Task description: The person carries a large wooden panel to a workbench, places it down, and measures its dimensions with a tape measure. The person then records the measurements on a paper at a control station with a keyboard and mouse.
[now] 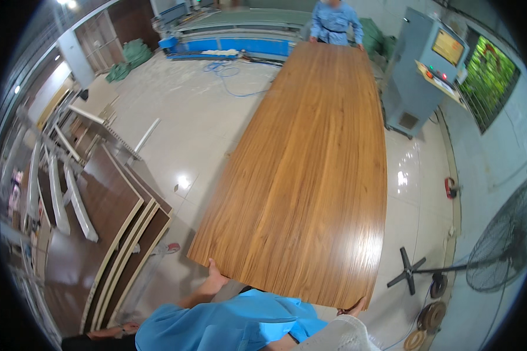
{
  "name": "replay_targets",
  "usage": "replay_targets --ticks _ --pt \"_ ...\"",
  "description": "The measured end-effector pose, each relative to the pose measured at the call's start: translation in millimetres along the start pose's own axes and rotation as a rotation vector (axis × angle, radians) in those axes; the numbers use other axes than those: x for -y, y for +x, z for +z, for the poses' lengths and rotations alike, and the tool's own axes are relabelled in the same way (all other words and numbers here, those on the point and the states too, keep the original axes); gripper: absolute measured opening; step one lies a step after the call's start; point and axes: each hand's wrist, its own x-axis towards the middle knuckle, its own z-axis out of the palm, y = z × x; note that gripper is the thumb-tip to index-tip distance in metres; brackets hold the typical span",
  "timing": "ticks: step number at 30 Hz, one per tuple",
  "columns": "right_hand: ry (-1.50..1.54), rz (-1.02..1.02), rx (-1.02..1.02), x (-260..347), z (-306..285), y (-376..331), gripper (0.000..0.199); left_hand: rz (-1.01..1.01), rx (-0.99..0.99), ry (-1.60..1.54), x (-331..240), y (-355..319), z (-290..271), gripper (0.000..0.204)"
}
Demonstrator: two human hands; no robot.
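A long wood-grain board [304, 164] stretches away from me, its near end at my body. My left hand [218, 277] grips the near edge close to the left corner, thumb up at the rim and the other fingers hidden beneath. Around the near right corner, my right hand [356, 306] is closed, partly covered by the board and a whitish sleeve. At the far end, another person [336, 23] in a blue shirt holds the board with both hands. The board hangs above the tiled floor.
Brown panels [93, 216] are stacked at the left, with white wrapped strips on top. A grey control cabinet [421, 70] stands at the far right, a fan [503, 245] nearer. Coiled rolls [432, 316] lie below the fan. A blue machine [234, 45] and loose blue hose [225, 73] are beyond.
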Motion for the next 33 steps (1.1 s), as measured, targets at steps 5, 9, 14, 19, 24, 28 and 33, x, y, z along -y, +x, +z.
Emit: replay_targets --ticks 5,9,14,19,24,28,33 --pt "-0.006 -0.069 -0.001 2 2 5 0.097 0.034 -0.025 -0.012 11 -37 8 0.097" --pt "-0.017 -0.066 0.099 -3 3 5 0.099 0.058 0.036 0.018 8 -24 -24 0.099" --pt "-0.118 -0.124 -0.124 4 14 -19 0.096 0.015 -0.026 -0.099 17 8 -78 0.093" --pt "-0.243 -0.063 0.021 17 29 -19 0.091 0.053 -0.08 -0.143 16 -21 -88 0.091" --pt "-0.203 0.042 0.187 6 37 28 0.089 0.159 -0.133 -0.123 14 -49 -89 0.092" --pt "-0.313 0.034 0.088 20 33 56 0.085 0.177 0.055 -0.19 33 -51 -102 0.093" --pt "-0.179 -0.161 0.408 59 74 61 0.087 0.229 0.026 -0.215 44 -81 -82 0.092"
